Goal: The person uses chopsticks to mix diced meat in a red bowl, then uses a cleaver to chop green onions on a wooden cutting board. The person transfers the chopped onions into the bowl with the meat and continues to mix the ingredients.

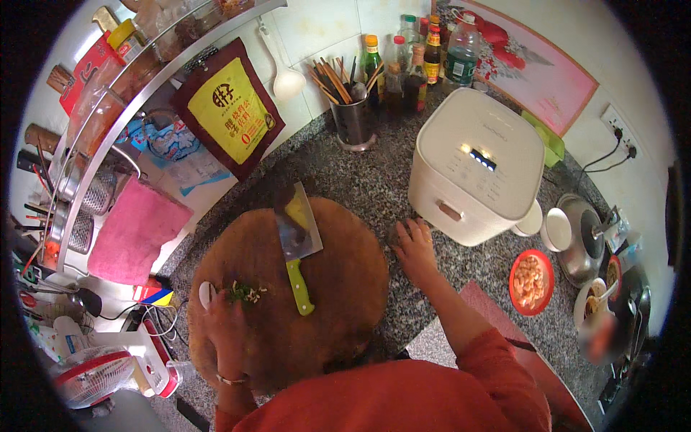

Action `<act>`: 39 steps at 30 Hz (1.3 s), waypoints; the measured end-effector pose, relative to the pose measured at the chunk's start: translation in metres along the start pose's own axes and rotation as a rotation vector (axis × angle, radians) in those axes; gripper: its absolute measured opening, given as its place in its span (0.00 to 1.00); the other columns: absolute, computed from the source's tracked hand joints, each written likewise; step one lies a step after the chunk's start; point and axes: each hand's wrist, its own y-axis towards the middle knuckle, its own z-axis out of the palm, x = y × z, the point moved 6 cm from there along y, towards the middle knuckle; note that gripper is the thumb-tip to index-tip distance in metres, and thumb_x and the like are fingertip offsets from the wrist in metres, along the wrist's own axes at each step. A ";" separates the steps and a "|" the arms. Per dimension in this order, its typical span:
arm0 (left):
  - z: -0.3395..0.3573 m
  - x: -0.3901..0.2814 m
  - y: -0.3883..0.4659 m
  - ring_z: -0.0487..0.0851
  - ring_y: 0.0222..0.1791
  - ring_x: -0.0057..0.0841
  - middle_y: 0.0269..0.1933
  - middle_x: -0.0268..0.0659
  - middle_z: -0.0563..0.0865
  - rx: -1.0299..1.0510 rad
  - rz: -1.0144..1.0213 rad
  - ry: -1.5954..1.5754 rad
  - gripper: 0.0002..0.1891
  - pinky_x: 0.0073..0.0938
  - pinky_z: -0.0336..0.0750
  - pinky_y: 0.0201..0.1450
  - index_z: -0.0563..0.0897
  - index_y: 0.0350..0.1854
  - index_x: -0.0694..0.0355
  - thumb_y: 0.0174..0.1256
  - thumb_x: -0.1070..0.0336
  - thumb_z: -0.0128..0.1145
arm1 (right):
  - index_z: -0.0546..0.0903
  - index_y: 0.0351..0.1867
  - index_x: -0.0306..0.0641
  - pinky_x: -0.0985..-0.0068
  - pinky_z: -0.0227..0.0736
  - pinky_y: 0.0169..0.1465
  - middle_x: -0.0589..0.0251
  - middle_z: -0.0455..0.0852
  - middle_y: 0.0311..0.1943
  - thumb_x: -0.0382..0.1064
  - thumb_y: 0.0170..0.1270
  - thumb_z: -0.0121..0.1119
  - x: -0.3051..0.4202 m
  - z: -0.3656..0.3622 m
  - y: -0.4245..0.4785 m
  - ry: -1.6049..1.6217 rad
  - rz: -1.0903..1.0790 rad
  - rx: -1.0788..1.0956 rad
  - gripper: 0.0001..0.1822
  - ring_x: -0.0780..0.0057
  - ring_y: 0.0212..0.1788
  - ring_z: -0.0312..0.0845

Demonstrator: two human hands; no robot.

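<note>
On the round wooden chopping board [340, 281], my left hand [224, 324] grips a small white dish [205, 295] near the board's left edge; fingers cover part of it. Beside those fingers lies a little heap of chopped green and pale pieces [248, 292]. A cleaver [299, 232] with a lime-green handle rests flat across the board, blade pointing away from me. My right hand [415, 248] is spread on the speckled stone counter [378, 178], fingers apart and nothing in them. Just beyond its fingertips stands a cream rice cooker [480, 156] with a lit display.
At right are a red-rimmed bowl of diced pinkish food [531, 282], a white bowl [556, 229] and a metal pot lid [580, 227]. Sauce bottles [402, 65] and a chopstick holder [352, 124] line the wall. A pink cloth [135, 232] hangs left, above a fan [102, 378].
</note>
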 end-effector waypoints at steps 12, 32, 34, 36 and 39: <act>0.060 -0.097 0.031 0.72 0.56 0.59 0.63 0.61 0.65 0.379 -0.061 -0.389 0.44 0.46 0.72 0.57 0.47 0.74 0.63 0.56 0.69 0.57 | 0.73 0.58 0.38 0.57 0.60 0.65 0.51 0.73 0.57 0.42 0.59 0.62 0.051 0.112 0.228 0.217 -0.319 -0.042 0.26 0.49 0.63 0.63; 0.067 -0.104 0.012 0.60 0.70 0.46 0.67 0.55 0.63 0.162 -0.017 -0.714 0.37 0.36 0.52 0.72 0.53 0.70 0.74 0.55 0.78 0.50 | 0.80 0.47 0.38 0.55 0.64 0.61 0.48 0.78 0.51 0.38 0.60 0.55 -0.002 0.074 0.194 -0.177 0.106 -0.424 0.14 0.47 0.55 0.70; 0.066 -0.111 0.014 0.61 0.69 0.46 0.67 0.55 0.63 0.164 0.029 -0.759 0.37 0.36 0.52 0.72 0.53 0.70 0.74 0.55 0.78 0.50 | 0.77 0.50 0.37 0.56 0.64 0.62 0.50 0.75 0.53 0.36 0.56 0.58 -0.002 0.067 0.176 -0.022 -0.034 -0.174 0.18 0.48 0.58 0.67; 0.066 -0.114 0.014 0.61 0.70 0.46 0.68 0.55 0.63 0.161 0.068 -0.742 0.37 0.36 0.53 0.72 0.53 0.70 0.73 0.55 0.78 0.50 | 0.76 0.51 0.36 0.57 0.62 0.63 0.51 0.74 0.54 0.34 0.54 0.60 0.003 0.056 0.143 0.108 -0.191 -0.039 0.21 0.48 0.60 0.65; 0.069 -0.118 0.015 0.60 0.70 0.47 0.68 0.55 0.62 0.152 0.119 -0.702 0.37 0.37 0.53 0.72 0.53 0.70 0.73 0.55 0.78 0.49 | 0.76 0.52 0.36 0.56 0.61 0.65 0.50 0.74 0.54 0.33 0.53 0.61 0.013 0.034 0.062 0.225 -0.349 0.003 0.22 0.48 0.63 0.64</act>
